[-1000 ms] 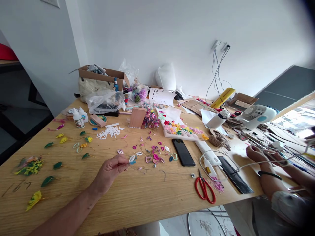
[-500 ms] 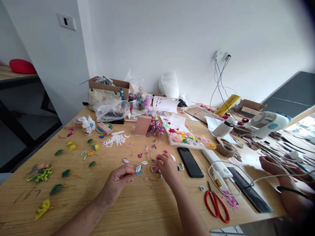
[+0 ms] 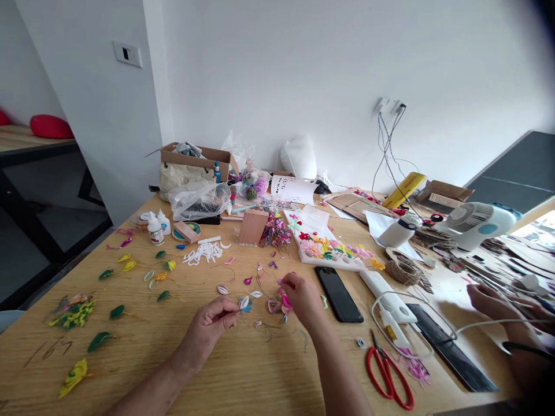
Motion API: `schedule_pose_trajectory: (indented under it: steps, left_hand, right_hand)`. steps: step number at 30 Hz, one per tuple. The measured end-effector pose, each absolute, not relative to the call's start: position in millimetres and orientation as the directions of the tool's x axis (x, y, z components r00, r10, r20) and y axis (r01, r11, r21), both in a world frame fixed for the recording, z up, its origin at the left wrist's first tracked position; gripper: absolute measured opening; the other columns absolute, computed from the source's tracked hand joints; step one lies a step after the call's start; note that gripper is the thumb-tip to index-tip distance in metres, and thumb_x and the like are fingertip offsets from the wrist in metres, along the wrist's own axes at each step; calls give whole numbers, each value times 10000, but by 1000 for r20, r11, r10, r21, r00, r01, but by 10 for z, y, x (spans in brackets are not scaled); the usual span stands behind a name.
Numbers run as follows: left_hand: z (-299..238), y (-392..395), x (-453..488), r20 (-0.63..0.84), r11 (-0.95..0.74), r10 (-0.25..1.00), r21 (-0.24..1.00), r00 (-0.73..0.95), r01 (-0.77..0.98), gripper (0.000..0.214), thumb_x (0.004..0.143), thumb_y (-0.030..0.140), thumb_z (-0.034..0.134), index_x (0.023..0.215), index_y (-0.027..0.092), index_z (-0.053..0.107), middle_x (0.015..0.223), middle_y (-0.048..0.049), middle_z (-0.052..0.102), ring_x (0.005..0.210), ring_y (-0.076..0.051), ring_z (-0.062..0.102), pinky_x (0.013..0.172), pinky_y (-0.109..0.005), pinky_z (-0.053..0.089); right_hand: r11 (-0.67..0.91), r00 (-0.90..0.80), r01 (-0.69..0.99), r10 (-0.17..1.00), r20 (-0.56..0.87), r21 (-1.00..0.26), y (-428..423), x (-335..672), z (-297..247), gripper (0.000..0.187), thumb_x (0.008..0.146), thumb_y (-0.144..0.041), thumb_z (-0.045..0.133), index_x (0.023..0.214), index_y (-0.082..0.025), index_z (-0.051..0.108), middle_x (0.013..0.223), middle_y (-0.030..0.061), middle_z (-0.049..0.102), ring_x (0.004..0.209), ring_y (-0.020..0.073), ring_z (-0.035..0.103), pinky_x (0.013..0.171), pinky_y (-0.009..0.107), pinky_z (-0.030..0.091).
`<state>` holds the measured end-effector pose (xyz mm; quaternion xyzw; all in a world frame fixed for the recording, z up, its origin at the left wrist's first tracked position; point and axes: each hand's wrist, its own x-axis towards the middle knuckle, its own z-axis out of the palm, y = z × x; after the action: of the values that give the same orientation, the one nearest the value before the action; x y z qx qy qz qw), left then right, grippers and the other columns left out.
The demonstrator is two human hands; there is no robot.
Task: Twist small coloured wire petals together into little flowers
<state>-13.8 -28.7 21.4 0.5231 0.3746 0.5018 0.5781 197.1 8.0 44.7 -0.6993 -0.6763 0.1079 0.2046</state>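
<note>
Left hand [image 3: 211, 319] pinching white petal [image 3: 244, 302], seemingly.

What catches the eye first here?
The person's two hands at the middle of the cluttered wooden table: the left hand pinches a small white-and-blue paper petal, the right hand is on a scatter of pink paper petals. Behind them lies a white board of bright paper flowers; red-handled scissors lie near the front edge on the right.

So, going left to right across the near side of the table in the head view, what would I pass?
Yellow paper leaf → left hand pinching a white paper petal → right hand on pink paper pieces → black phone → red scissors → another person's hand.
</note>
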Motion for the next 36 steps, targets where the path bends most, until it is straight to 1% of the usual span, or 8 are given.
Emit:
schedule_pose_trajectory:
  steps: [3, 6, 9, 16, 22, 28, 33, 36]
  left_hand:
    - [210, -283, -137, 62, -23, 980, 980, 191, -196, 98, 644, 247, 636, 599, 160, 651, 558, 22, 464, 558, -113, 393, 537, -212, 319]
    - [172, -270, -137, 53, -15, 983, 977, 173, -213, 125, 646, 268, 633, 609, 148, 642, 537, 27, 454, 545, -108, 387, 526, -212, 312]
    - [124, -253, -141, 66, -30, 987, 972, 149, -232, 130, 659, 273, 624, 642, 145, 640, 543, 30, 455, 546, -106, 392, 534, -216, 318]
    - [70, -239, -154, 103, -83, 988, 983, 118, -163, 125, 689, 258, 600, 691, 142, 646, 592, 20, 478, 573, -108, 408, 547, -214, 337]
    - [61, -225, -157, 186, -175, 980, 975, 73, -135, 108, 687, 242, 604, 676, 146, 650, 638, -5, 542, 649, -136, 473, 618, -230, 387]
    - [94, -215, -150, 70, -52, 991, 988, 118, -148, 125, 691, 244, 579, 683, 140, 647, 623, -6, 593, 629, -140, 515, 615, -238, 413]
    - [71, -214, -165, 204, -207, 974, 978, 97, 22, 122, 722, 216, 552, 701, 147, 650, 670, -22, 600, 670, -154, 535, 643, -246, 427]
    - [63, -213, -172, 261, -280, 956, 949, 132, 145, 137, 755, 199, 523, 734, 153, 650, 702, -33, 607, 694, -159, 547, 658, -247, 428]
  right_hand:
    - [41, 68, 711, 990, 127, -702, -146, 1994, 628, 128, 751, -226, 488, 667, -179, 572, 557, -9, 535, 528, 131, 468, 493, 224, 318]
    - [116, 16, 280, 992, 126, -953, -433, 1932, 806, 109, 720, -288, 572, 722, -179, 566, 616, -11, 512, 566, 122, 450, 523, 223, 349]
    - [124, -105, 90, 988, 115, -988, -676, 1834, 896, 109, 749, -291, 572, 711, -192, 595, 626, -11, 499, 593, 112, 433, 558, 219, 350]
    - [-76, -279, -17, 958, -68, -997, -753, 1544, 721, 137, 665, -284, 666, 763, -200, 620, 659, -15, 506, 602, 101, 433, 538, 204, 338]
    - [46, -119, 76, 992, 37, -996, -630, 1297, 479, 133, 704, -303, 602, 739, -175, 602, 601, -14, 522, 560, 108, 463, 519, 214, 368]
    - [244, -18, 343, 967, 253, -907, -584, 1186, 341, 110, 775, -253, 506, 757, -182, 588, 617, 9, 606, 558, 127, 546, 532, 233, 414]
    - [223, 148, 229, 954, 260, -948, -567, 1125, 365, 109, 793, -278, 487, 778, -178, 528, 626, 23, 627, 537, 133, 572, 458, 217, 422]
    - [295, 181, 413, 901, 395, -862, -537, 1085, 387, 88, 790, -244, 497, 738, -181, 531, 611, 6, 582, 536, 122, 531, 478, 218, 411]
